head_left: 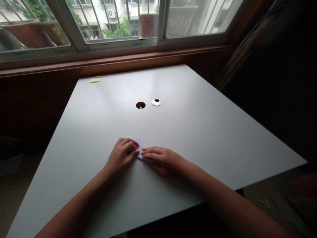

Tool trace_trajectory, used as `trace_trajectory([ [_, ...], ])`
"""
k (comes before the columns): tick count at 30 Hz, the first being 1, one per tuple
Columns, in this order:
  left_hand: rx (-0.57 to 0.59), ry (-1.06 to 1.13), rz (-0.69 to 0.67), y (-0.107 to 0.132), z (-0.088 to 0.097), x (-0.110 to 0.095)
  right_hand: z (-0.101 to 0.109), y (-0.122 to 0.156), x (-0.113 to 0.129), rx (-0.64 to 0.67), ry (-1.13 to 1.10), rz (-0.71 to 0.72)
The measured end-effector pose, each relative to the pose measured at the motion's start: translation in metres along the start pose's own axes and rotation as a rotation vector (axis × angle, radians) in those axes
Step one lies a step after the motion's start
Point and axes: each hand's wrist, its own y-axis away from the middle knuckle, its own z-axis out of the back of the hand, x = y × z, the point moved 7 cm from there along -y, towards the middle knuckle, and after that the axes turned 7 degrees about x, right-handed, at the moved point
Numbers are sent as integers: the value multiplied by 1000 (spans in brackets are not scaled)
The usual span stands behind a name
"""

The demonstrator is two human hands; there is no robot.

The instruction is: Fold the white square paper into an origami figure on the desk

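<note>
A small white piece of paper (140, 148), apparently folded, lies near the middle of the white table between both hands. Curled over its left side, my left hand (123, 150) has thumb and fingers on the sheet. From the right, my right hand (164, 158) holds the paper's lower right edge, fingertips pressed together. The parts of the sheet beneath the fingers are hidden.
Beyond the hands, the white table (198, 132) has a round hole (140, 105) with a silvery ring-shaped cover (156, 102) beside it. Yellow sticky notes (95, 79) lie at the far left corner. A window (119, 23) stands behind the table.
</note>
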Motion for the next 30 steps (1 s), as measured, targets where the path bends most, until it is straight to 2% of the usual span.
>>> trace_trajectory([
  [5, 3, -6, 37, 0, -2, 2, 0, 0, 4, -8, 73, 61],
  [21, -8, -80, 74, 0, -5, 3, -3, 2, 3, -13, 135, 101],
  [30, -84, -115, 83, 0, -1, 15, -4, 4, 2, -13, 143, 96],
])
